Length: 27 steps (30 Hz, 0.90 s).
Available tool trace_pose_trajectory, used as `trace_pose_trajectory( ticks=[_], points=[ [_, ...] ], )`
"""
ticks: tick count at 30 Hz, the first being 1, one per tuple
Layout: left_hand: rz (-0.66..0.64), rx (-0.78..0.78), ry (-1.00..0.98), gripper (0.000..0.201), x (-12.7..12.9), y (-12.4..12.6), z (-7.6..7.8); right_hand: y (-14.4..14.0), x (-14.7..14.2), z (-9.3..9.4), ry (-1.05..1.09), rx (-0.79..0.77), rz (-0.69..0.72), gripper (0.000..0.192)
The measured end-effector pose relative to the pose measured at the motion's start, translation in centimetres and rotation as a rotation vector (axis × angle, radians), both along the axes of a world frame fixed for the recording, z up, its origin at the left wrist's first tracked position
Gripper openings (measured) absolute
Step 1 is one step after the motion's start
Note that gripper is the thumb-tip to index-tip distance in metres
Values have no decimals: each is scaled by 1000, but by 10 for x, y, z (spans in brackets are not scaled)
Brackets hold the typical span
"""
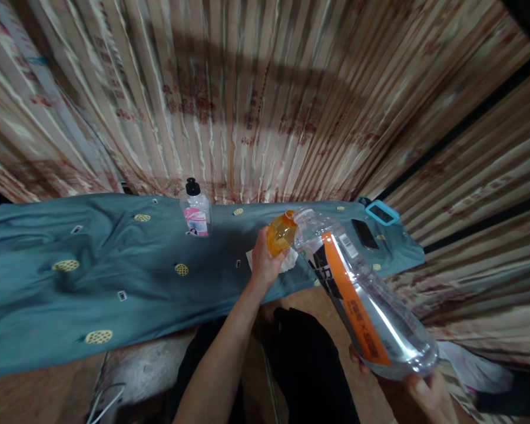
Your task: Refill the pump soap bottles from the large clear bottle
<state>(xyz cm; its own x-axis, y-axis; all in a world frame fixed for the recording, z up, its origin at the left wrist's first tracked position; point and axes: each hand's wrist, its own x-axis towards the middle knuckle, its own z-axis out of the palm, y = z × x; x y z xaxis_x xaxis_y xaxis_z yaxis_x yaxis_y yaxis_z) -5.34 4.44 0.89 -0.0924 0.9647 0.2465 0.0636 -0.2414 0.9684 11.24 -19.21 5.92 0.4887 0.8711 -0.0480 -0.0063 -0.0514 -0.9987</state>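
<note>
Head camera, looking down: I take the small amber bottle as my landmark. Far to its left stretches a rumpled teal cloth printed with yellow pineapples, which runs on beneath it and past it to the right. On the floor, to the left of the amber bottle and nearer me, there is a looped white cable. Closer to it on the left, and well apart from it, a clear squeeze bottle with a black cap and a pink label stands upright on the cloth. My left hand is curled around the amber bottle, gripping its body with the neck uppermost. White paper shows just below it. To its right, a large clear plastic bottle with an orange-and-black label slants toward me, its mouth right beside the amber neck; I cannot tell whether the two touch. Farther right of the amber bottle, a black phone and a blue-framed device rest on the cloth. My right hand, to its right and nearer me, clasps the large bottle near its base, fingers wrapped underneath.
</note>
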Motion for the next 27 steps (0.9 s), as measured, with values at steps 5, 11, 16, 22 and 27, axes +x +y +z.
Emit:
trace_pose_trajectory(
  ticks=[5,11,16,22,27],
  points=[
    [6,20,-34,57,0,0,-2,3,-2,5,148,-26,-39,48],
    [19,51,-31,57,1,1,-4,7,-7,14,213,-6,-52,53],
    [35,77,-17,55,-1,1,-5,5,-3,5,255,-38,-40,57],
    [24,93,-7,50,-1,1,-3,8,-6,7,255,12,-14,48],
    [2,90,1,48,-3,0,-1,9,-12,15,284,85,-18,41]
  ],
)
